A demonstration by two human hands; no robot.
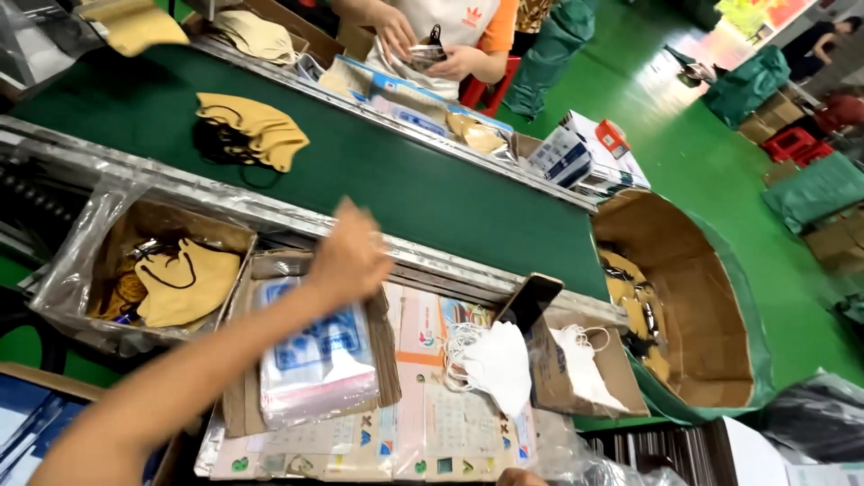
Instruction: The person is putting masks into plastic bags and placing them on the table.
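The head camera looks down on a packing line. The person's left hand reaches forward from the lower left on a bare arm, blurred by motion, above the metal rail at the near edge of the green conveyor belt. Its fingers look loosely curled and seem to hold nothing, though the blur leaves the grip unclear. Just below the hand a stack of clear plastic bags with blue print lies in a shallow cardboard tray. Only a fingertip of the right hand shows at the bottom edge, so I cannot tell how it is held.

To the left of the tray, a plastic-lined carton holds tan face masks with black ear loops. To the right of the tray, white face masks lie on printed sheets, and more white masks sit in a small open box. A pile of tan masks rests on the belt, well apart from the left hand. At the belt's far right end a large round cardboard bin has tan masks inside.

Across the belt, a co-worker's hands hold a small packet.
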